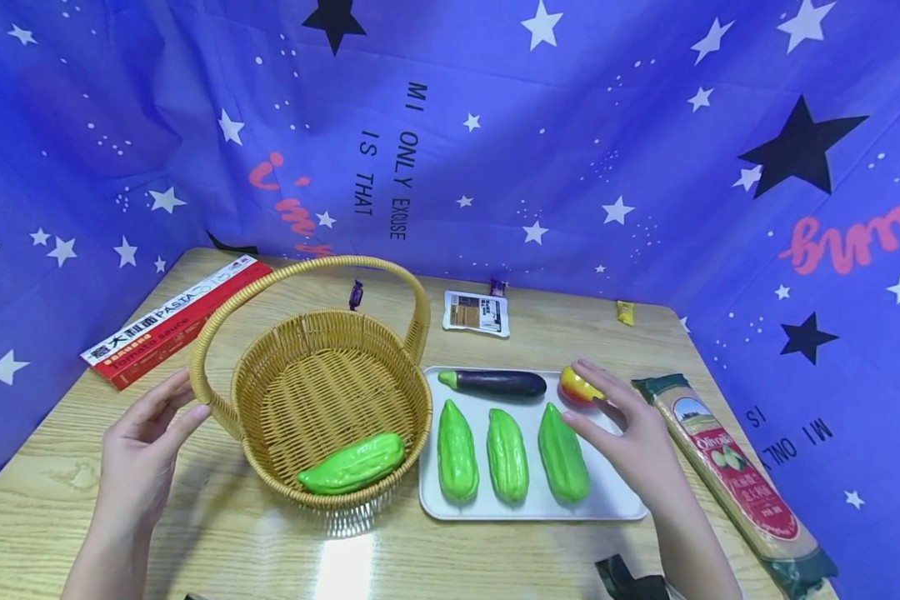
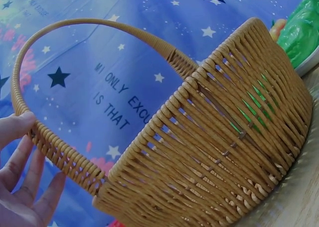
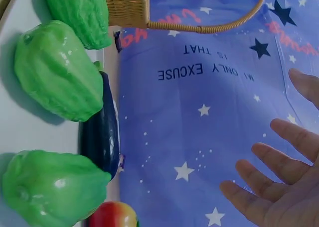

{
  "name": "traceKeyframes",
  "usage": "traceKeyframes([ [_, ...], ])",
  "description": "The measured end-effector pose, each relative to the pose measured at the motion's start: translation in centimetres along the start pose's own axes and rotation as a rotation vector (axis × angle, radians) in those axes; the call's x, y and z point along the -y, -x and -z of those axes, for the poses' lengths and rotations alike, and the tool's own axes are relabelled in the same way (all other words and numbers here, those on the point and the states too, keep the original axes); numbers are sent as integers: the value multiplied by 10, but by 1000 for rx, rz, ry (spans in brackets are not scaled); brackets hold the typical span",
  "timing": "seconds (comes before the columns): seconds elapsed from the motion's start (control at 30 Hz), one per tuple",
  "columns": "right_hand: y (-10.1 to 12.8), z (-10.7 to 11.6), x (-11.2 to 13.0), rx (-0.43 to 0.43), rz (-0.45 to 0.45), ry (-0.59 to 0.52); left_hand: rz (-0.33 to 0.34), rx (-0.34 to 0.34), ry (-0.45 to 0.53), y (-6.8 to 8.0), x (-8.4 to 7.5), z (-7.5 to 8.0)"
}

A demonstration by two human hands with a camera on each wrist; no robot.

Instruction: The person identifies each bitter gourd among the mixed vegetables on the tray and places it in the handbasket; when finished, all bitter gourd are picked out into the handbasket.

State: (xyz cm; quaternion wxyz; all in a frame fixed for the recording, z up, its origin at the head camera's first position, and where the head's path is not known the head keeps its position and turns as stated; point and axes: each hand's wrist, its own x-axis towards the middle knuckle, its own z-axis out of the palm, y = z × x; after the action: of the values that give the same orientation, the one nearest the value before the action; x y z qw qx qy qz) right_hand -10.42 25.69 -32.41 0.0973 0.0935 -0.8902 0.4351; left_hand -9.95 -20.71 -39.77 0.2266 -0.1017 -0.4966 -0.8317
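A wicker basket [image 1: 322, 392] with a hoop handle stands left of centre and holds one green gourd [image 1: 352, 464]. My left hand [image 1: 146, 437] is open beside the handle's left base [image 2: 60, 155], thumb tip touching it. A white tray [image 1: 615, 500] to the right carries three green gourds [image 1: 508, 452], a dark eggplant [image 1: 498, 382] and a red-yellow fruit [image 1: 576, 387]. My right hand [image 1: 630, 433] hovers open over the tray's right side, fingers spread near the rightmost gourd [image 1: 562, 452] and the fruit. In the right wrist view the fingers [image 3: 279, 187] hold nothing.
A red pasta box [image 1: 172, 321] lies at the back left. A long spaghetti packet [image 1: 735, 471] lies right of the tray. A small white packet [image 1: 477, 313] and wrapped sweets [image 1: 356, 294] sit near the back. Blue starred cloth [image 1: 495, 125] walls the wooden table [image 1: 45, 508].
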Motion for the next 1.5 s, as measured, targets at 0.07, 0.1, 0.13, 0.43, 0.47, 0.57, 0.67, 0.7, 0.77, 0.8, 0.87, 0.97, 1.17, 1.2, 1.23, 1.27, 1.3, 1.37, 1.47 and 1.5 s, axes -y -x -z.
traceKeyframes([
  [0.07, 2, 0, -2, -11, -5, -12, -5, 5, 1, -1, 0, 0],
  [0.1, 3, 0, -2, -17, -8, -14, -6, 7, 0, -1, 0, 0],
  [0.13, 4, 1, -3, -22, -10, -18, -7, 8, -1, -1, 0, 0],
  [0.43, 14, 1, -16, -36, -80, 27, -6, -4, -46, 0, 0, 0],
  [0.47, 16, 0, -17, -37, -87, 27, -8, -1, -47, 0, 0, 0],
  [0.57, 19, -1, -22, -44, -98, 27, -12, 4, -46, 1, 1, 0],
  [0.67, 20, -3, -25, -55, -103, 25, -3, -3, -55, 0, 0, 0],
  [0.7, 21, -3, -26, -57, -104, 22, 0, -5, -57, 0, 0, 0],
  [0.77, 21, -3, -28, -58, -108, 24, 5, -9, -61, 0, 0, 0],
  [0.8, 22, -3, -29, -61, -111, 24, 6, -9, -61, 0, 0, 0],
  [0.87, 22, -3, -31, -68, -116, 19, 8, -12, -60, 0, 0, 0],
  [0.97, 24, -4, -33, -81, -132, 7, 11, -19, -60, 0, 0, 0],
  [1.17, 28, -6, -37, -104, -213, -14, 1, -6, -39, 0, 1, 0],
  [1.2, 29, -7, -38, -111, -226, -20, -2, -2, -33, 0, 1, 0],
  [1.23, 30, -8, -39, -116, -239, -27, -3, -1, -31, 0, 1, 0],
  [1.27, 32, -9, -41, -120, -253, -36, -5, 0, -28, 1, 1, 0],
  [1.3, 33, -10, -42, -124, -263, -43, -6, 1, -26, 1, 1, 0],
  [1.37, 35, -12, -45, -130, -279, -51, -5, -3, -27, 1, 1, 0],
  [1.47, 38, -15, -47, -127, -312, -52, -3, -7, -29, 1, 1, 0],
  [1.5, 39, -17, -48, -126, -318, -53, -3, -6, -26, 1, 1, 0],
])
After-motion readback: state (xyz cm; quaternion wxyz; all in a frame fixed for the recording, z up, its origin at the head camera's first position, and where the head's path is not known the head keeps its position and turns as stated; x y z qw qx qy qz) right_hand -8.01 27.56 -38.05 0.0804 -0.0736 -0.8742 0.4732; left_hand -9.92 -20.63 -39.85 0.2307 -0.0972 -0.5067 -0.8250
